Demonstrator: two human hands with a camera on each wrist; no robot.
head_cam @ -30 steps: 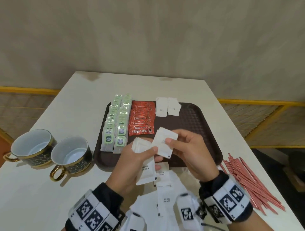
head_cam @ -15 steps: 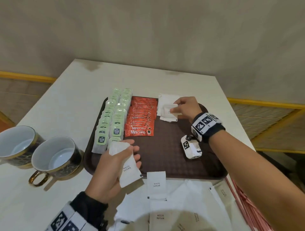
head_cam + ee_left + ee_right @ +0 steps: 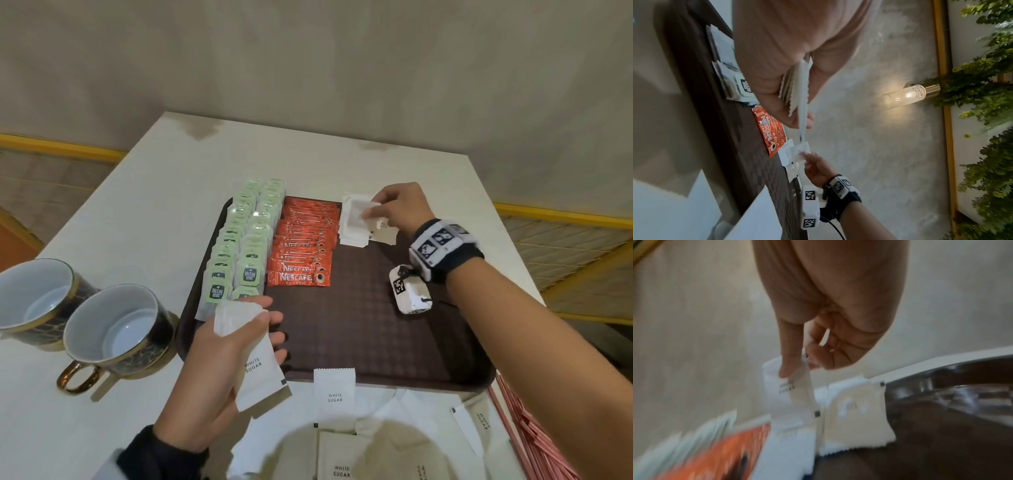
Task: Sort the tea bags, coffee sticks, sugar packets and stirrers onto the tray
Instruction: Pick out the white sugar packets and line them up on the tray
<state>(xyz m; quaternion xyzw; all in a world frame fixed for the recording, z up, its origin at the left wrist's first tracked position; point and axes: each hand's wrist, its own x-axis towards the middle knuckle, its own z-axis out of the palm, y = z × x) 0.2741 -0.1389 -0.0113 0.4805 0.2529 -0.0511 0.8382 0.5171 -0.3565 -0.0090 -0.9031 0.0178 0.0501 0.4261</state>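
Both hands grip: left hand (image 3: 236,346) clutches sugar packets (image 3: 255,363), right hand (image 3: 399,209) pinches one packet (image 3: 359,214) over the tray (image 3: 376,342).

The tray (image 3: 376,342) is dark brown plastic with a bumpy woven pattern and a smooth, slightly shiny rim. The surface (image 3: 137,205) under it is pale, smooth and matt. The sugar packets (image 3: 334,394) at 6 o'clock are white matt paper with zigzag edges. The coffee sticks (image 3: 301,250) at 12 o'clock on the tray are shiny red-orange foil. The tea bags (image 3: 239,246) at 11 o'clock sit in thin, see-through wrappers. The two cups (image 3: 116,329) at 9 o'clock are glossy, dark outside, with shiny gold rims and handles. The stirrers (image 3: 527,442) at 4 o'clock look like smooth red plastic.
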